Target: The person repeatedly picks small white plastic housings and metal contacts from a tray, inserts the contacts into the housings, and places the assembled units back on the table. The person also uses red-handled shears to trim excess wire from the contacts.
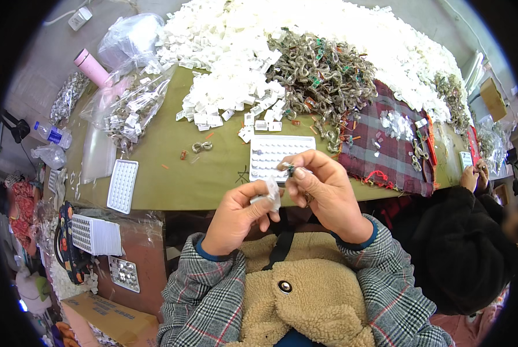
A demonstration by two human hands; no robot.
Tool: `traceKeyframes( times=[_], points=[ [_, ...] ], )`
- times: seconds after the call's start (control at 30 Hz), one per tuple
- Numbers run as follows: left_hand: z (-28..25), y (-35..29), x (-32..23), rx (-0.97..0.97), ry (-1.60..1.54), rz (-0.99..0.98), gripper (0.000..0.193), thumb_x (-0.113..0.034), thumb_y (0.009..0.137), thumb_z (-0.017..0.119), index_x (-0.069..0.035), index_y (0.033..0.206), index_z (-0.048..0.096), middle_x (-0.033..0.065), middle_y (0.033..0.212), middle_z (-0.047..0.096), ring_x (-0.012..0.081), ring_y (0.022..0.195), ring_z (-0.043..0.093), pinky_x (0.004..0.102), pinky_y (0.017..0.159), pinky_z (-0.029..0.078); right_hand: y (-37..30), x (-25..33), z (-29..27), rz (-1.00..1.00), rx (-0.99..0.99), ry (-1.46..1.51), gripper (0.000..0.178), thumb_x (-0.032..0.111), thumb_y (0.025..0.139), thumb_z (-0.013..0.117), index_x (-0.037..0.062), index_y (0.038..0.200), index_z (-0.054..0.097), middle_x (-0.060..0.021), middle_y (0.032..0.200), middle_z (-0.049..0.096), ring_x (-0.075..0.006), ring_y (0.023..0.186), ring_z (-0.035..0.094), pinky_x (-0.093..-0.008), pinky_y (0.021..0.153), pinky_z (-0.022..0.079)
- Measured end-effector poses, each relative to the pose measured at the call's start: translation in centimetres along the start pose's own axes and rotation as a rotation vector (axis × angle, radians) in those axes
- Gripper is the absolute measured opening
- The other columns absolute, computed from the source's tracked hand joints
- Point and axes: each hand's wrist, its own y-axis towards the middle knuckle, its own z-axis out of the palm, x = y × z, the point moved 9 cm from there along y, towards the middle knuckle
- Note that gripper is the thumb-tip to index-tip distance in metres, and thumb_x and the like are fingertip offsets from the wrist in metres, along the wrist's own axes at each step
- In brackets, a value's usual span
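Over the near edge of the table, my left hand [230,215] is closed with a small white plastic piece [273,195] pinched between thumb and fingers. Beside it, my right hand [333,194] pinches a small dark-green part with thin metal bits [289,170]; its exact kind is too small to make out. The two hands are close but apart. Just beyond them lies a white tray [296,139] with rows of round cups, partly hidden by my right hand. A small coiled cable [201,147] lies to the left on the green tabletop [212,185].
A large heap of white plastic pieces [224,34] covers the far side, with a pile of coiled cables [322,69] before it. Right of it lies a plaid cloth [380,136]. At left are a pink tumbler [93,68] and another white tray [122,186]. A co-worker's hand [470,178] shows at right.
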Motion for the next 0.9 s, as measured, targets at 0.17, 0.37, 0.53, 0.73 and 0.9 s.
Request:
traceKeyframes(
  times=[0.17,0.37,0.53,0.73,0.9],
  points=[
    [-0.2,0.3,0.2,0.014,-0.360,0.168,0.031,-0.018,0.098,0.063,0.001,0.123,0.060,0.0065,0.099,0.068,0.0125,0.085,0.064,0.0263,0.067,0.054,-1.0,-2.2,1.0,0.084,0.046,0.024,0.010,0.009,0.099,0.060,0.0007,0.104,0.060,-0.0002,0.084,0.061,-0.0033,0.064,0.051,-0.0181,0.055,0.042],
    [-1.0,0.0,0.0,-0.052,-0.289,0.223,0.027,-0.015,0.098,0.062,0.002,0.120,0.062,0.0098,0.107,0.069,0.0162,0.091,0.068,0.0299,0.079,0.059,-0.7,-2.8,1.0,0.085,-0.026,-0.121,0.010,0.006,0.096,0.063,-0.0030,0.100,0.062,-0.0026,0.083,0.064,-0.0057,0.064,0.053,-0.0204,0.056,0.044],
    [-1.6,-0.1,0.6,-0.089,-0.327,0.211,0.025,-0.011,0.099,0.060,0.003,0.119,0.063,0.0114,0.110,0.069,0.0186,0.095,0.069,0.0329,0.085,0.060,-1.3,1.0,3.1,-0.409,0.004,-0.871,0.016,-0.003,0.084,0.070,-0.0057,0.099,0.066,-0.0095,0.081,0.062,-0.0182,0.064,0.059,-0.0276,0.058,0.048],
    [-2.2,0.2,0.2,-0.122,-0.387,0.234,0.026,-0.010,0.100,0.056,0.004,0.122,0.061,0.0107,0.114,0.068,0.0196,0.099,0.068,0.0346,0.087,0.059,-2.0,1.0,5.3,-0.694,0.135,-1.138,0.031,-0.005,0.078,0.069,-0.0058,0.109,0.066,-0.0141,0.091,0.059,-0.0261,0.071,0.063,-0.0350,0.057,0.052],
    [-2.2,-0.9,-1.2,-0.284,-0.040,0.344,0.026,-0.007,0.094,0.066,0.005,0.117,0.062,0.0110,0.106,0.068,0.0171,0.085,0.068,0.0304,0.077,0.060,-1.8,1.3,4.9,-0.687,0.127,-1.060,0.030,-0.008,0.080,0.067,-0.0046,0.110,0.066,-0.0141,0.093,0.059,-0.0242,0.073,0.063,-0.0330,0.060,0.052]
  ],
)
